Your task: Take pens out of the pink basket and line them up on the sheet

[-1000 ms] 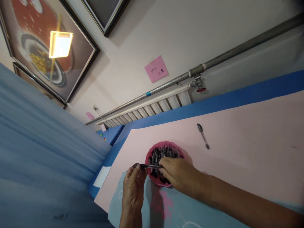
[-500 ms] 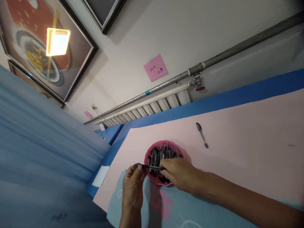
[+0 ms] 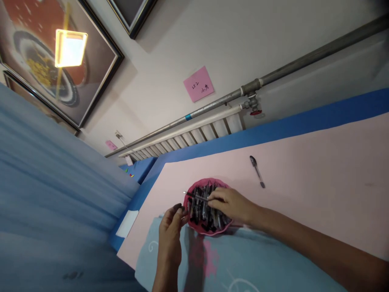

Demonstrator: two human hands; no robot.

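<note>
Overhead, framed pictures (image 3: 57, 61) face pink table (image 3: 319, 170) (blue-edged).

Pink bowl (image 3: 194, 224) of black pens (image 3: 203, 209) on pale pink table (image 3: 319, 178).

A lone black pen (image 3: 257, 171) lies on the pink table (image 3: 319, 190), toward its far edge. A pink note (image 3: 198, 84) sticks on the wall above a long grey pipe (image 3: 273, 77). A big framed picture (image 3: 45, 61) hangs up in the corner.
</note>
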